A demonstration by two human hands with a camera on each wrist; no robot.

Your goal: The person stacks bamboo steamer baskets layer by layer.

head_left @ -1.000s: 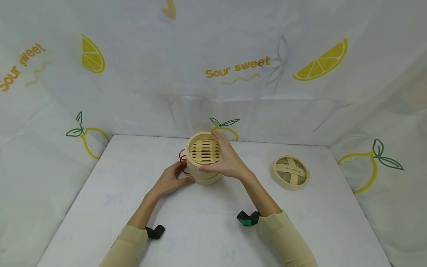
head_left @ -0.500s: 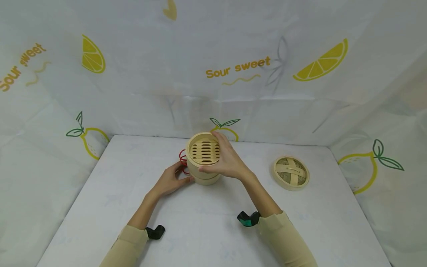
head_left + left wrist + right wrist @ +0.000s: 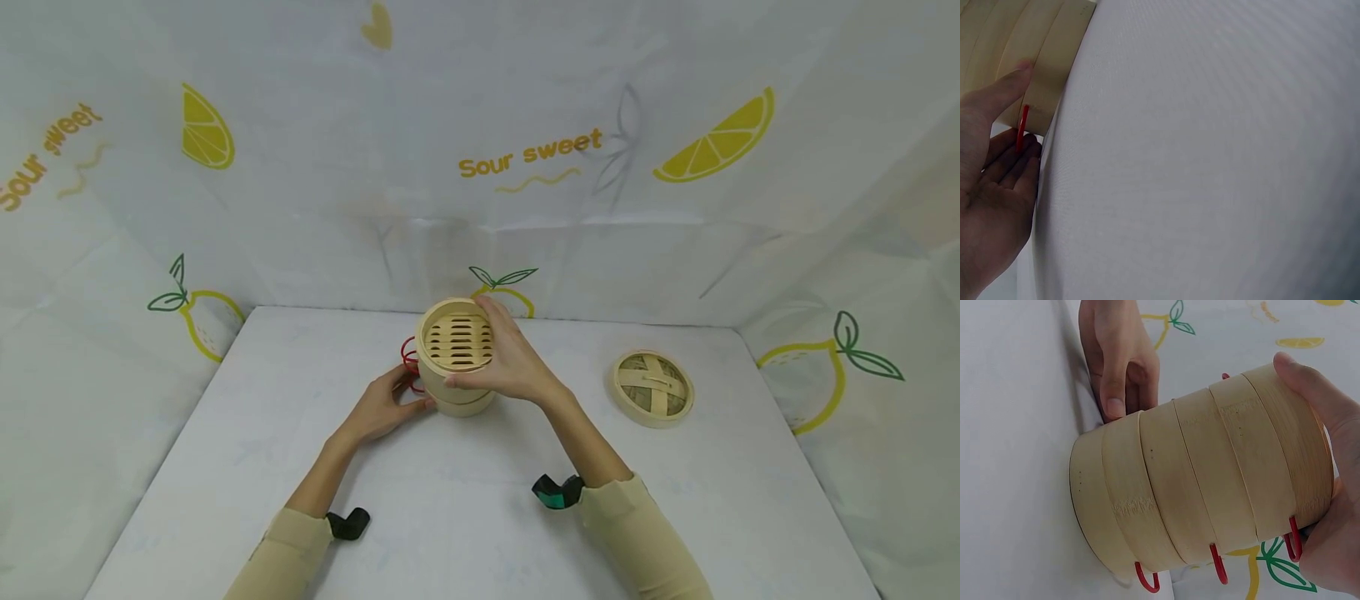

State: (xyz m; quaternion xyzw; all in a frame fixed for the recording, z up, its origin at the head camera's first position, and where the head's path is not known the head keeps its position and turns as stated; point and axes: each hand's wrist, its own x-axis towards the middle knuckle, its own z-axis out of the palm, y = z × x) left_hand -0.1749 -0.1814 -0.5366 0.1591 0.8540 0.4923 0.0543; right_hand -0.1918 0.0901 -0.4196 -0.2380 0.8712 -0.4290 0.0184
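Note:
A stack of bamboo steamer baskets (image 3: 457,342) stands at the back middle of the table in the head view, its top slatted and uncovered. My right hand (image 3: 513,358) grips the uppermost basket by its rim, thumb at the near side and fingers round the far side. Low on the left, my left hand (image 3: 378,408) holds the stack near its base. The left wrist view shows its thumb (image 3: 1010,90) against the lower wall, with the other fingers partly hidden behind a red loop handle (image 3: 1022,128). More red loops (image 3: 1217,565) hang along the stack's side.
A round bamboo lid (image 3: 652,387) with crossed strips lies on the white-covered table (image 3: 480,517), right of the stack. Behind rises a white curtain (image 3: 315,167) printed with lemons and lettering. Black wrist devices (image 3: 558,492) sit at both sleeves.

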